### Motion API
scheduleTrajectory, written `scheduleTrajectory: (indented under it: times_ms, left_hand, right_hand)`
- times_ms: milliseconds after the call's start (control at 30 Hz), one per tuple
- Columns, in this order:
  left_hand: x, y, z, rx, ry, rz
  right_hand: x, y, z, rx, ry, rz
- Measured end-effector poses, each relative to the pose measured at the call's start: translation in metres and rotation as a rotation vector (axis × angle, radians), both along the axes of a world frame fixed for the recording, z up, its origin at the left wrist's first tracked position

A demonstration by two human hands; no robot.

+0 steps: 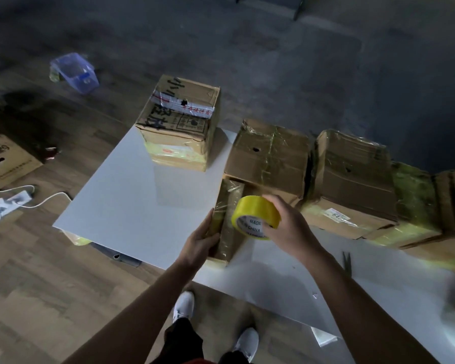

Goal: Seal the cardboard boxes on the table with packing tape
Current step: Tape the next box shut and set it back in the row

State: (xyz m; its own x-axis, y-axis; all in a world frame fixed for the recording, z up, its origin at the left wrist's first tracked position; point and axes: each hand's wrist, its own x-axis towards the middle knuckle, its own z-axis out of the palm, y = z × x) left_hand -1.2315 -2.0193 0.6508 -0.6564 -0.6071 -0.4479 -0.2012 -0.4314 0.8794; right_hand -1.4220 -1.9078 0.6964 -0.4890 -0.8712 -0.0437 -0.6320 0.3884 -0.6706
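Observation:
A yellow roll of packing tape (255,215) is gripped by my right hand (286,224) just above a small cardboard box (227,232) near the table's front edge. My left hand (201,241) holds that box by its left side, fingers curled over the top edge. The box top shows glossy clear tape. A taller taped box (180,127) stands at the table's far end. Two more taped boxes, one (269,156) in the middle and one (352,177) to its right, sit behind the small box.
The white table (132,206) has bare surface to the left of the small box. Scissors (347,261) lie on the table to the right. On the wooden floor are a blue plastic bin (75,72), a large carton (4,160) and a power strip (11,202).

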Motion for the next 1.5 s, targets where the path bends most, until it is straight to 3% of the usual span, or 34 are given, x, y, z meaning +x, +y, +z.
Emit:
scheduleTrajectory:
  times_ms: [33, 167, 233, 300, 400, 567, 833, 1067, 1233, 1500]
  left_hand:
    - [0.001, -0.005, 0.004, -0.046, -0.042, -0.036]
    - [-0.013, -0.009, 0.016, -0.711, -0.464, -0.276]
    - [-0.022, 0.003, 0.018, -0.844, -0.601, -0.424]
    - [-0.027, 0.011, 0.013, -0.923, -0.701, -0.458]
    - [-0.027, 0.011, 0.006, -0.955, -0.657, -0.391]
    - [-0.025, 0.013, -0.003, -0.997, -0.632, -0.352]
    - [-0.023, 0.012, -0.009, -1.125, -0.66, -0.381]
    - [-0.016, 0.011, -0.008, -1.123, -0.554, -0.398]
    - [-0.002, 0.006, -0.009, -0.7, -0.265, -0.184]
    - [0.013, -0.002, -0.039, -0.484, -0.215, -0.057]
  right_hand:
    - [0.003, -0.004, 0.0, -0.01, -0.001, 0.011]
    - [0.005, -0.015, 0.002, -0.014, 0.067, 0.039]
    - [0.006, -0.017, 0.005, -0.005, 0.098, 0.052]
    - [0.008, -0.019, 0.007, -0.007, 0.126, 0.069]
    - [0.009, -0.02, 0.008, -0.01, 0.134, 0.083]
    - [0.007, -0.012, 0.0, 0.032, -0.037, -0.007]
    - [-0.012, 0.006, -0.002, 0.088, 0.166, 0.079]
    - [-0.005, 0.015, -0.02, 0.204, 0.209, 0.117]
    - [0.008, 0.003, -0.016, 0.082, 0.258, 0.119]
    - [0.017, -0.007, -0.016, 0.201, 0.427, 0.197]
